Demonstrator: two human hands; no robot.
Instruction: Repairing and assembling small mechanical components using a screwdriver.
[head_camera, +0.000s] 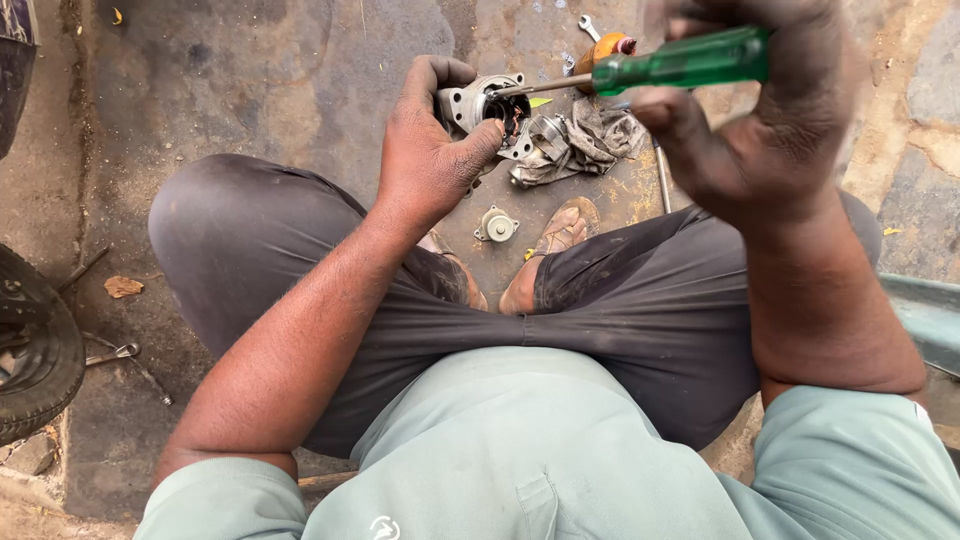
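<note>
Left hand (430, 150) clamped around small grey motor housing (482, 102), held above concrete floor (280, 80); right hand (745, 110) fisted on green-handled screwdriver (690, 62), tip inside housing opening; risk judged: tip slipping, gouging windings or thumb; greasy rag (580, 140) just beside.

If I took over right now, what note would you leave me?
Left hand: grips the grey metal housing, open end toward the tool.
Right hand: holds the green-handled screwdriver, tip inside the housing.
Nearby on the ground: dirty rag, small round metal cap, spanner.
Done: the cap lies apart from the housing.
Left: the tool is in the housing; I cannot tell what is left.
</note>
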